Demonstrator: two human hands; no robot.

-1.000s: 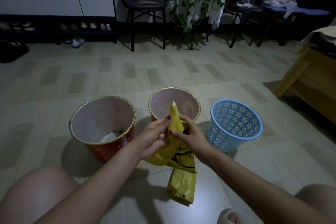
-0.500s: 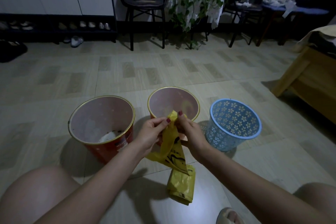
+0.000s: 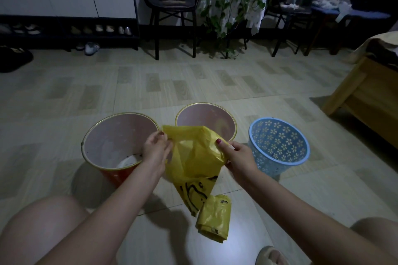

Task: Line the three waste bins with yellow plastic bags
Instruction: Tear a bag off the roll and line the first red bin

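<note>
Three bins stand in a row on the floor: a large red bin [image 3: 101, 133] with a gold rim on the left, a smaller red bin [image 3: 224, 116] in the middle, and a blue flower-patterned basket [image 3: 280, 146] on the right. A yellow plastic bag [image 3: 193, 157] with black print hangs spread open between my hands, in front of the middle bin. My left hand [image 3: 156, 150] grips its left edge and my right hand [image 3: 237, 157] grips its right edge. A folded pack of yellow bags [image 3: 214, 217] lies on the floor below.
Something white lies in the bottom of the large red bin. A wooden bed frame [image 3: 366, 97] stands at the right. Black chairs [image 3: 172, 6], a trailing plant [image 3: 232, 2] and a shoe rack [image 3: 64, 32] line the far wall. My knees and a slipper [image 3: 271, 256] are near the bottom edge.
My hands have moved apart and pulled the bunched bag open into a wide mouth. The folded pack stays on the floor.
</note>
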